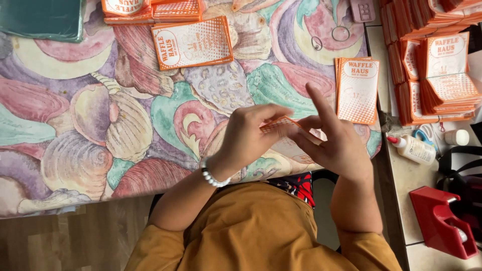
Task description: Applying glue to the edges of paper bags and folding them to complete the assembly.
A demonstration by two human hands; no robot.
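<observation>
Both hands hold one orange-and-white paper card seen almost edge-on above the near edge of the table. My left hand, with a white bead bracelet at the wrist, pinches its left end. My right hand grips the right end, its index finger pointing up. A small stack of the same cards lies just right of my hands. Another flat card lies further away on the shell-patterned tablecloth.
Large stacks of orange cards fill the side counter at right, with a white glue bottle, a red tape dispenser and blue scissors. More cards and a green board sit at the far edge.
</observation>
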